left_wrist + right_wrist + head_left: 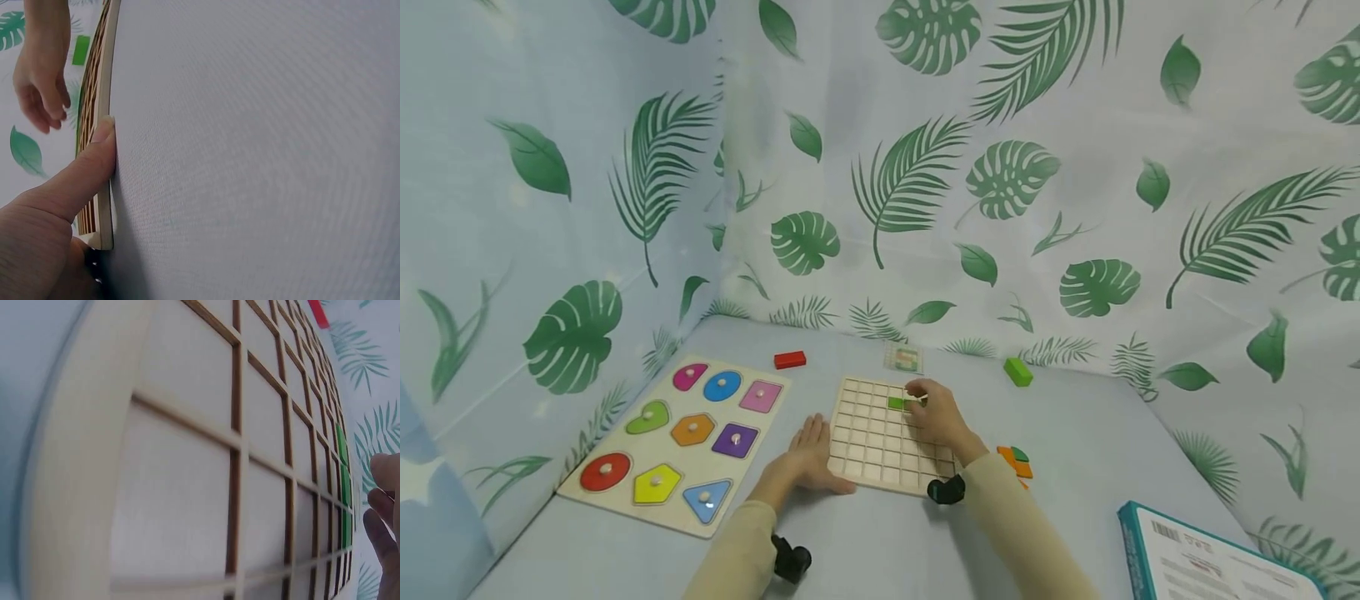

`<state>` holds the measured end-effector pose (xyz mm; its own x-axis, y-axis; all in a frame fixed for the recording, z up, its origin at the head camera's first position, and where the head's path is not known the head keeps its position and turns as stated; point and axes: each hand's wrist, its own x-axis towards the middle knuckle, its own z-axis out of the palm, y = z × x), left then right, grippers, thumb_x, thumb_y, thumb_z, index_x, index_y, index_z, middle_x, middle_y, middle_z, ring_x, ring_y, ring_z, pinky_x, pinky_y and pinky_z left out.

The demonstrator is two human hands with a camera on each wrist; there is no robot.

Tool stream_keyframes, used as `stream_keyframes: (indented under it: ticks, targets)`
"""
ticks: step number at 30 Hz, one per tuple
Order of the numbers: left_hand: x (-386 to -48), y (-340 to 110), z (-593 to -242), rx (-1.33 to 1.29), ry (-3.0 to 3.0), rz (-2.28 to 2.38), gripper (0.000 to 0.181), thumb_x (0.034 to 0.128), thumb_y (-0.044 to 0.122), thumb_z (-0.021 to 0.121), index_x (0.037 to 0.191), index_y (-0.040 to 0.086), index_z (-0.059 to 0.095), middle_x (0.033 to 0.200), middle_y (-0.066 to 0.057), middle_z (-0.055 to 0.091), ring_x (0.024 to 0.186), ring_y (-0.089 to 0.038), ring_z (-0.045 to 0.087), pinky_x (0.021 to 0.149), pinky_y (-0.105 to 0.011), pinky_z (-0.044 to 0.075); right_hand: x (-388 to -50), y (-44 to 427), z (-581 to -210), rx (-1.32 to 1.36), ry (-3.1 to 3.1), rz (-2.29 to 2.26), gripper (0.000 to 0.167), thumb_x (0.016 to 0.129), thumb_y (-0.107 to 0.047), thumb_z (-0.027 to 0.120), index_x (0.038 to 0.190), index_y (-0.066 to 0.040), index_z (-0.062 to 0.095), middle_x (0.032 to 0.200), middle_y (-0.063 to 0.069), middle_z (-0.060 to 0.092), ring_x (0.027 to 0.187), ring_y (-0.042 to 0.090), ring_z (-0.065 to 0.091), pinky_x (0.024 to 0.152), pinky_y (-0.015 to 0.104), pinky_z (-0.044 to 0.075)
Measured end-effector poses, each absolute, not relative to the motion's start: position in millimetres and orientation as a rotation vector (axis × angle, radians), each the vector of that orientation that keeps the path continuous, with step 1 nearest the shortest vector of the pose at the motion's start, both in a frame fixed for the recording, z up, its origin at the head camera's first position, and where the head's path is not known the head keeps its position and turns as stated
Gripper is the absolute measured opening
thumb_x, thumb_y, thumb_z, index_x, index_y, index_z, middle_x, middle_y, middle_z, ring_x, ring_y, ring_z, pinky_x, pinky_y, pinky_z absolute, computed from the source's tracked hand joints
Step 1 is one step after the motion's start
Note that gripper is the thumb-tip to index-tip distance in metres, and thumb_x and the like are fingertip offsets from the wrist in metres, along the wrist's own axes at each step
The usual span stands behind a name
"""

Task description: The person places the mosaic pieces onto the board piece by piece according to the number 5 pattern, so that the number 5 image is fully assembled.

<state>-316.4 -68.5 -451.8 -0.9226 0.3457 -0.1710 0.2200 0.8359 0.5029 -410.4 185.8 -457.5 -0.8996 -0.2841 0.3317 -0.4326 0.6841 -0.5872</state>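
Along the left edge of the table, we are seeing a knobbed shape puzzle with its pieces seated, and towards the far edge a red block is lying loose. Next, the left hand is resting along the left edge of the gridded wooden board, fingers straight and released, its thumb touching the near edge. On that board, in a row close to the far edge, a short green strip is lying in the cells; the other cells in view are lying bare, so we are judging the filling barely begun, with most left. Beyond the far edge, a pattern card is lying flat. The right hand is hovering above the strip's right end, fingers loosely curved and apparently released; we are seeing nothing between them, but cannot tell whether a fingertip is touching the strip. Off the right edge, orange and green pieces are lying partly behind the sleeve, a light green block is sitting farther back, and a box is occupying the table's near right corner.
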Motion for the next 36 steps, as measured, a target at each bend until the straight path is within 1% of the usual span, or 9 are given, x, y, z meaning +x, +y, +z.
stream_keyframes:
  ticks: [5,10,17,22,24,28,32,35,36]
  targets:
    - [-320.4,-68.4,-457.7,0.436,2.755,0.723,0.113,0.0726,0.046,0.077,0.145,-0.013,0.013,0.152,-0.030,0.005,0.141,-0.040,0.001,0.114,-0.047,0.005,-397.4,207.9,-449.1,0.572,-2.672,1.069,0.026,0.088,0.001,0.062,0.114,0.005,0.060,0.102,0.018,0.064,0.092,0.029,0.062,0.078,0.038,0.053]
    - [-322.7,-69.0,-463.5,0.445,2.756,0.734,0.115,0.0725,0.048,0.076,0.145,-0.013,0.010,0.152,-0.030,0.003,0.141,-0.040,-0.001,0.114,-0.047,0.003,-387.2,230.1,-446.6,0.529,-2.722,1.070,0.024,0.090,-0.002,0.062,0.113,0.003,0.061,0.099,0.014,0.066,0.090,0.027,0.063,0.074,0.037,0.053]
    - [-325.5,-68.9,-468.9,0.433,2.757,0.733,0.118,0.0714,0.050,0.076,0.145,-0.013,0.009,0.153,-0.029,0.001,0.141,-0.038,-0.003,0.114,-0.047,0.003,-375.4,260.2,-447.5,0.465,-2.815,1.014,0.018,0.089,-0.006,0.064,0.107,-0.001,0.064,0.095,0.006,0.066,0.087,0.022,0.063,0.075,0.036,0.053]
    - [-328.0,-68.5,-476.2,0.448,2.776,0.700,0.119,0.0725,0.054,0.074,0.145,-0.012,0.006,0.153,-0.028,-0.001,0.141,-0.038,-0.004,0.114,-0.045,0.003,-368.4,282.5,-447.5,0.386,-2.835,0.951,0.018,0.088,-0.005,0.064,0.106,-0.001,0.065,0.095,0.005,0.066,0.087,0.022,0.063,0.079,0.039,0.053]
    - [-326.1,-68.5,-471.7,0.445,2.768,0.712,0.119,0.0725,0.052,0.075,0.145,-0.013,0.007,0.153,-0.029,0.000,0.141,-0.038,-0.004,0.114,-0.046,0.003,-365.6,290.3,-446.8,0.355,-2.834,0.932,0.018,0.088,-0.004,0.064,0.105,0.000,0.065,0.094,0.006,0.066,0.087,0.023,0.063,0.079,0.040,0.053]
    - [-325.2,-69.8,-471.0,0.447,2.756,0.748,0.122,0.0689,0.052,0.078,0.144,-0.014,0.009,0.152,-0.030,0.001,0.141,-0.040,-0.003,0.113,-0.048,0.004,-360.2,303.3,-447.9,0.321,-2.824,0.915,0.019,0.086,-0.001,0.065,0.105,0.002,0.065,0.094,0.008,0.067,0.086,0.024,0.062,0.078,0.040,0.053]
    - [-332.0,-69.7,-483.9,0.466,2.775,0.756,0.123,0.0678,0.055,0.077,0.144,-0.014,0.010,0.152,-0.030,0.001,0.141,-0.041,-0.003,0.113,-0.049,0.004,-356.0,315.3,-450.2,0.271,-2.835,0.897,0.019,0.086,0.000,0.065,0.106,0.001,0.064,0.092,0.007,0.066,0.084,0.022,0.061,0.075,0.036,0.054]
    - [-329.7,-68.2,-477.9,0.455,2.771,0.770,0.119,0.0699,0.051,0.077,0.144,-0.015,0.011,0.152,-0.031,0.002,0.141,-0.041,-0.002,0.113,-0.049,0.004,-353.5,323.7,-449.5,0.241,-2.844,0.892,0.020,0.087,-0.002,0.065,0.107,0.000,0.063,0.091,0.005,0.065,0.082,0.021,0.059,0.071,0.031,0.053]
    - [-328.8,-68.0,-476.1,0.452,2.770,0.771,0.120,0.0697,0.052,0.077,0.144,-0.015,0.010,0.152,-0.030,0.002,0.141,-0.040,-0.002,0.113,-0.049,0.004,-352.4,326.2,-449.0,0.235,-2.844,0.891,0.020,0.087,-0.002,0.065,0.107,0.000,0.063,0.090,0.005,0.064,0.082,0.021,0.059,0.069,0.030,0.053]
